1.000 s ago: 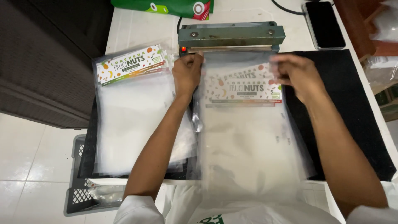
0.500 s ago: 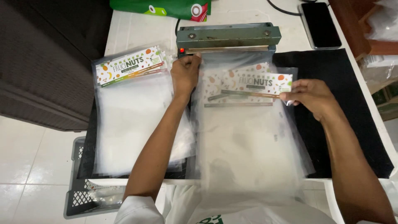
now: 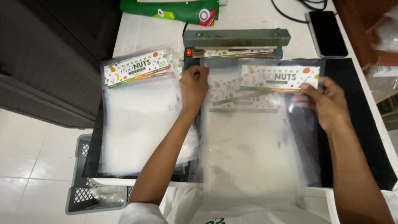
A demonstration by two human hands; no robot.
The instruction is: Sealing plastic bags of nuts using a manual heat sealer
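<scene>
A clear plastic bag (image 3: 253, 149) lies on a black mat (image 3: 356, 124) in front of a green impulse sealer (image 3: 236, 38). My left hand (image 3: 194, 85) pinches the bag's top left corner just below the sealer. My right hand (image 3: 327, 101) holds a printed card label (image 3: 280, 76) at its right end, over the bag's top right, near the sealer bar. Another card label (image 3: 234, 52) shows in the sealer's jaw. More bags lie under the top one.
A stack of clear bags with a printed label (image 3: 139, 68) lies to the left on the mat. A black phone (image 3: 328, 29) and a cable sit at the back right. A green pouch (image 3: 174, 10) lies behind the sealer. A grey crate (image 3: 89, 195) stands below the table's edge.
My right hand has carried the card label up and to the right, toward the sealer. My left hand has stayed on the bag's top corner.
</scene>
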